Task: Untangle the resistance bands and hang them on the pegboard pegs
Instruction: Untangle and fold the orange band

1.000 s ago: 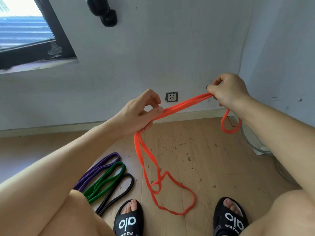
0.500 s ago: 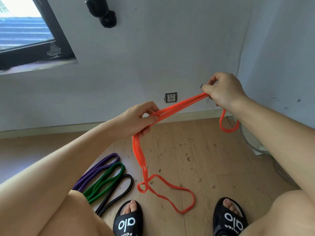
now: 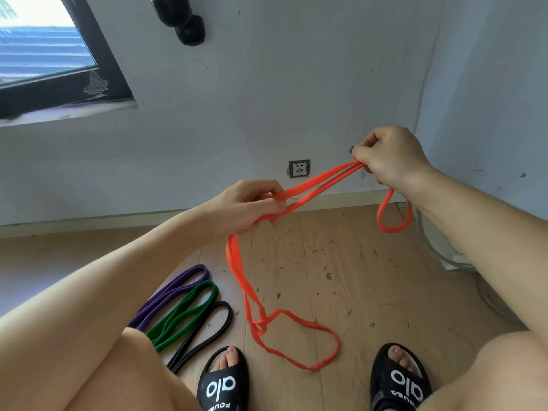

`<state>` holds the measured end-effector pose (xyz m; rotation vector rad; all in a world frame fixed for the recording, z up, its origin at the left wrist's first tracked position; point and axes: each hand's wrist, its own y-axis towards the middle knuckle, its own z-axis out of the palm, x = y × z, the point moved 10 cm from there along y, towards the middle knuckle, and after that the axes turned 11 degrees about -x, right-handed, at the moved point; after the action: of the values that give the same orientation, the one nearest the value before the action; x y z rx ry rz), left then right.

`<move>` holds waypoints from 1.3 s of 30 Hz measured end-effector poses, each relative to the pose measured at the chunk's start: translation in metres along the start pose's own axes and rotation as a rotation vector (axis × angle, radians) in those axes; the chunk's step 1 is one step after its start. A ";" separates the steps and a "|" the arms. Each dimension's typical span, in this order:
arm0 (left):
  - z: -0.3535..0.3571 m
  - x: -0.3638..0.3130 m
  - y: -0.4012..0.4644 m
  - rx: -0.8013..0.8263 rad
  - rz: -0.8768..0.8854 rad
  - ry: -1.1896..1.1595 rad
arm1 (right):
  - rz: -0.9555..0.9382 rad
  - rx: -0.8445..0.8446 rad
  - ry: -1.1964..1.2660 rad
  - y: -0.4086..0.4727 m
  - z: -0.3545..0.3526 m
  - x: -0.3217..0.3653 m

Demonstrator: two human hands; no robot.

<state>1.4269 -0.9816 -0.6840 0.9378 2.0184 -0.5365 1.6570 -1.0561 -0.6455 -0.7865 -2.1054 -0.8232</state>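
An orange resistance band (image 3: 321,185) stretches between my two hands. My left hand (image 3: 252,207) grips its doubled strands at centre. My right hand (image 3: 388,157) pinches the other end higher up, near the wall corner. A short loop hangs below my right wrist. Below my left hand the band drops to the floor, where it crosses itself in a twist and spreads into a wide loop between my feet. A purple band (image 3: 172,295), a green band (image 3: 186,312) and a black band (image 3: 204,336) lie side by side on the floor at the left.
I am seated, knees and black slippers (image 3: 222,381) at the bottom edge. The wooden floor (image 3: 341,262) is littered with small debris. A wall socket (image 3: 299,168), a window (image 3: 44,54) at upper left and a black wall fixture (image 3: 184,19) are ahead. A glass object (image 3: 444,256) stands at right.
My left hand has dropped lower and gathered more of the orange band. The two strands between my hands have parted slightly. The twist near the floor has shifted.
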 end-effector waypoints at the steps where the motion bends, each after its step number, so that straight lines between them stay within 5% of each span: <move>1: -0.001 0.002 0.001 -0.014 -0.018 -0.024 | -0.001 -0.001 -0.001 0.000 0.000 0.000; 24: -0.020 0.012 0.001 -0.169 -0.076 -0.144 | -0.075 0.039 -0.167 -0.002 0.012 0.000; 29: -0.024 0.005 0.003 -0.194 -0.018 -0.181 | -0.075 0.378 -0.329 -0.019 0.052 -0.013; 35: -0.009 -0.011 0.004 -0.144 0.079 -0.162 | -0.010 0.751 0.323 -0.077 0.105 0.054; 39: -0.010 -0.009 0.003 -0.140 0.087 -0.128 | -0.052 0.773 0.291 -0.092 0.123 0.068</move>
<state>1.4281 -0.9771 -0.6709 0.8796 1.8659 -0.3924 1.5025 -1.0016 -0.6841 -0.1819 -1.9490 -0.0899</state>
